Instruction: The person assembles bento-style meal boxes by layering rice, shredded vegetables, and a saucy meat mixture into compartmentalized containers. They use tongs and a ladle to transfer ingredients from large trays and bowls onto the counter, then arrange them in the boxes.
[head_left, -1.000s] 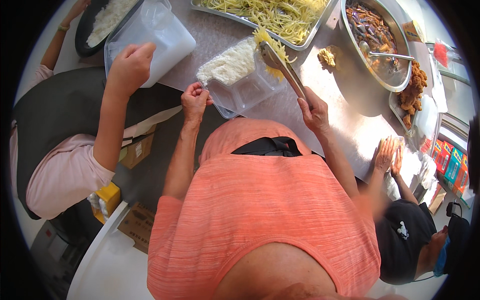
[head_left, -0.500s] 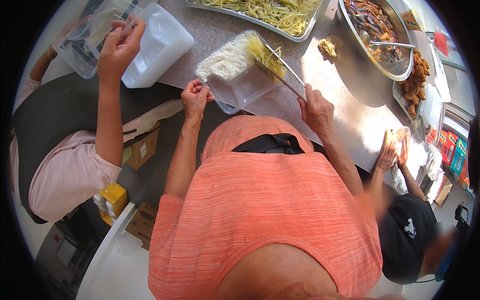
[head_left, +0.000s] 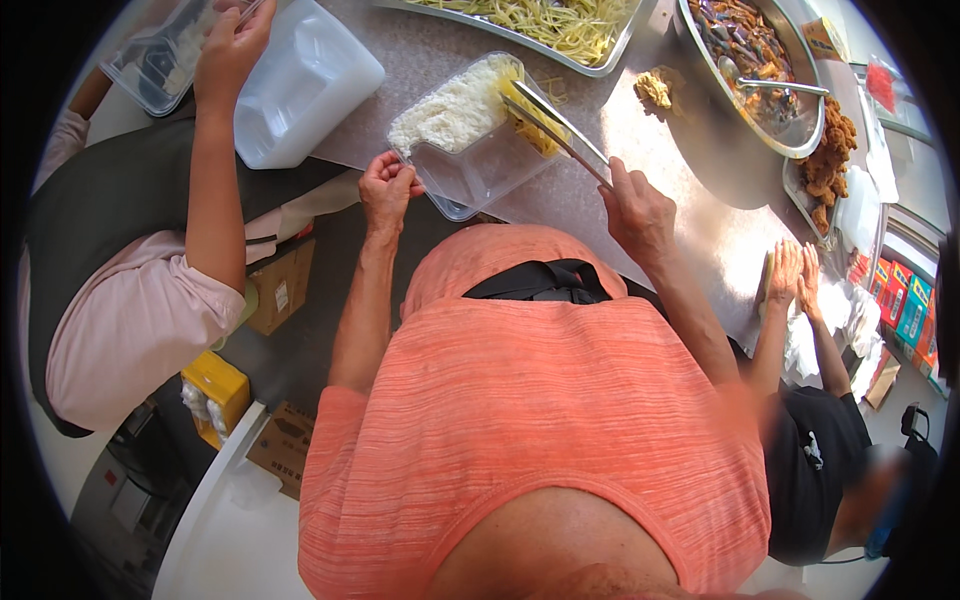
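A clear plastic meal box (head_left: 470, 178) with compartments rests on the table in front of me. White rice (head_left: 440, 112) fills its far left compartment, and yellow shreds (head_left: 535, 130) lie in the one at the right. My left hand (head_left: 390, 190) pinches the box's near left corner. In my right hand (head_left: 640, 212) is a pair of metal tongs (head_left: 570, 135), whose tips are at the yellow shreds. The compartments nearest me hold no food. A few shreds lie on the table just past the box's right edge.
At the back stands a metal tray (head_left: 600, 68) of yellow shreds. A steel bowl (head_left: 812, 140) with a stew and a spoon is at far right, near fried pieces (head_left: 825, 175). Stacked white boxes (head_left: 300, 90) and a co-worker's arm (head_left: 218, 160) are left; another person's hands (head_left: 790, 270) are right.
The tongs have shifted slightly and their tips now lie over the shreds inside the box. The left co-worker's hand moved up and away. The right co-worker's hands moved up a little.
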